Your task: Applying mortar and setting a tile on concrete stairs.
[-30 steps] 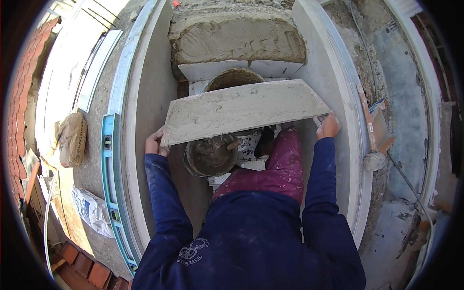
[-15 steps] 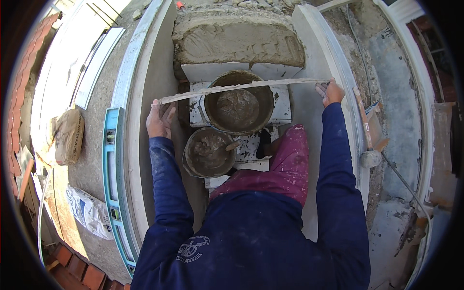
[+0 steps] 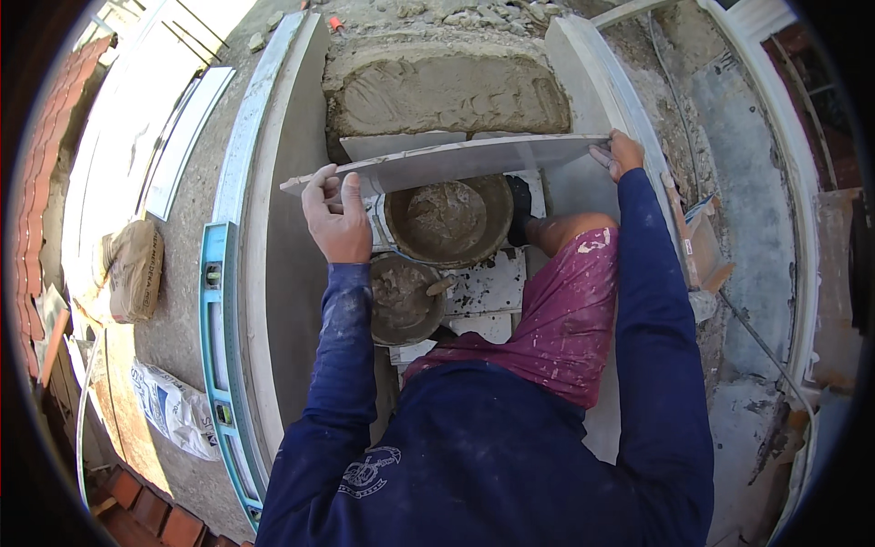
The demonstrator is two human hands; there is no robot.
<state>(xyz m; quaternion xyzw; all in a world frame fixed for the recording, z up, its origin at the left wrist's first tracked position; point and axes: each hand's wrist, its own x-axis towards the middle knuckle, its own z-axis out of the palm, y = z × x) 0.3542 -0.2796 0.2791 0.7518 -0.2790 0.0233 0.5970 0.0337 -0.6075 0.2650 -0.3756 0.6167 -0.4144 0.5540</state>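
A long grey tile (image 3: 483,160) with a pale edge spans the trench-like space between two low walls, tilted on edge. My left hand (image 3: 335,217) is closed at its left end, fingertips over the upper edge and thumb apart. At the right end, my right hand (image 3: 623,155) grips the tile's corner. Below the tile stands a large bucket of wet mortar (image 3: 447,219), its far rim hidden behind the tile. Nearer me, a smaller mortar bucket (image 3: 398,301) has a wooden handle (image 3: 440,285) sticking out. Beyond the tile lies a spread mortar bed (image 3: 447,91).
A turquoise spirit level (image 3: 219,365) leans along the left wall (image 3: 273,228). Outside it are a brown paper sack (image 3: 134,272) and a white bag (image 3: 173,410). A wooden handle (image 3: 682,228) lies by the right wall (image 3: 606,82). My foot (image 3: 519,205) is beside the large bucket.
The tile has tipped, so its broad grey face now shows. My left hand has shifted right and nearer along it. My leg has moved forward and right, the foot now beside the large bucket.
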